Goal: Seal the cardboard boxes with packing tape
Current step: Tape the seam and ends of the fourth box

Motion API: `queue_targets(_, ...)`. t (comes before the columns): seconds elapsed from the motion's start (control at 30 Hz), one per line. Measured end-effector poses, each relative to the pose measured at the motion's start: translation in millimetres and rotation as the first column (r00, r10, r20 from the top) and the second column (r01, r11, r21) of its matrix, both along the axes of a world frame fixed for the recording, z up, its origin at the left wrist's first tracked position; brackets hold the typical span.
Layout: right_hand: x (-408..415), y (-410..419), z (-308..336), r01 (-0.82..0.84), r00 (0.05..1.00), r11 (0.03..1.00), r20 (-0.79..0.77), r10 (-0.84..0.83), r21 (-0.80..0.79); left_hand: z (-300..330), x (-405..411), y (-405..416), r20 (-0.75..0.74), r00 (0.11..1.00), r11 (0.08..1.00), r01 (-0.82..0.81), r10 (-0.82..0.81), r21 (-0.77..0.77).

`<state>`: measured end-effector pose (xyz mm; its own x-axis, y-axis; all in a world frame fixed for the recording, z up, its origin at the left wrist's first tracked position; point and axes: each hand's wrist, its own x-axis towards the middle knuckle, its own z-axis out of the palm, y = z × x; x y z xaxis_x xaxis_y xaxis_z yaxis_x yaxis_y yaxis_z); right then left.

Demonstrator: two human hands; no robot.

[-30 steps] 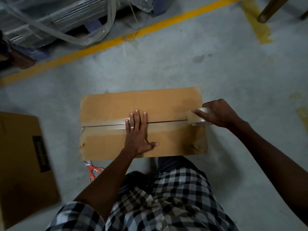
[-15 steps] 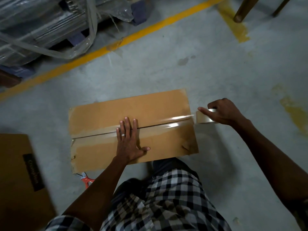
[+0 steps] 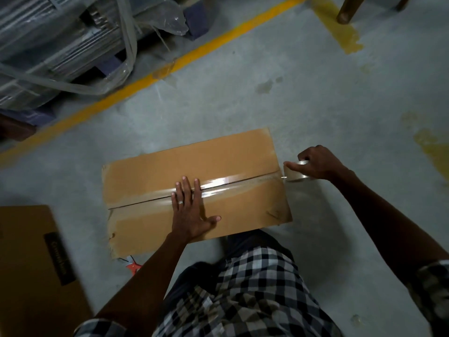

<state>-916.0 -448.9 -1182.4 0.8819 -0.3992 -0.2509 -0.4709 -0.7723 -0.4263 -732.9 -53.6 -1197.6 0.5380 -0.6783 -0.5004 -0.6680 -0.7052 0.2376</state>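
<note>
Brown cardboard, a flat box (image 3: 194, 188), is lying on the concrete floor (image 3: 243, 105) just in front of the kneeling person, its centre seam running left to right under a glossy strip of packing tape (image 3: 226, 182). The left hand (image 3: 192, 210) is pressing flat on the tape near the middle of the seam, fingers straight and spread. The right hand (image 3: 318, 164) is gripping the tape roll (image 3: 295, 173), fingers curled round it, just past the box's right edge. To do this well, the roll should probably be drawn down over that right edge under steady tension (slack would wrinkle the strip), while the flat hand is smoothing rightward along the seam to bed the tape. The orange-handled scissors (image 3: 133, 266), peeking out at the near edge, are lying within reach for the cut.
</note>
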Motion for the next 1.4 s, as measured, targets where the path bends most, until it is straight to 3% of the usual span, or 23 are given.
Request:
queue_targets(0.3,-3,16,-38,0.116,0.993,0.991,-0.028,-0.118,-0.071,0,6,17,0.087,0.995,0.998,0.034,-0.039,0.051)
queue_targets(0.37,9,34,-34,0.198,0.98,0.955,0.075,-0.185,-0.219,3,10,21,0.098,0.995,0.999,-0.003,-0.001,0.037)
queue_targets(0.43,32,75,-25,0.243,0.95,0.936,0.256,-0.178,-0.254,5,13,25,0.109,0.991,0.997,-0.081,0.08,0.002)
queue_targets(0.5,59,138,-14,0.087,0.937,0.96,0.35,0.012,-0.265,5,15,31,0.122,0.984,0.991,-0.13,0.13,-0.013)
queue_targets(0.63,101,262,-25,-0.395,0.904,0.891,0.079,0.42,-0.226,-4,23,43,0.17,0.977,0.992,-0.126,0.127,-0.018)
queue_targets(0.73,118,289,-38,-0.52,0.846,0.824,-0.004,0.533,-0.226,-10,33,59,0.188,0.969,0.987,-0.163,0.162,-0.008)
queue_targets(0.83,110,266,-39,-0.591,0.801,0.773,-0.054,0.596,-0.23,-10,44,81,0.193,0.961,0.98,-0.196,0.198,-0.028)
queue_targets(1.17,37,169,-37,-0.438,0.899,0.858,-0.123,0.42,-0.269,-9,65,121,0.174,0.892,0.908,-0.42,0.416,-0.018)
queue_targets(1.27,21,152,-32,-0.379,0.925,0.88,-0.154,0.348,-0.285,-7,65,121,0.185,0.832,0.851,-0.521,0.523,-0.059)
queue_targets(1.4,9,149,-31,-0.259,0.966,0.913,-0.111,0.236,-0.315,-6,65,123,0.197,0.799,0.821,-0.567,0.569,-0.069)
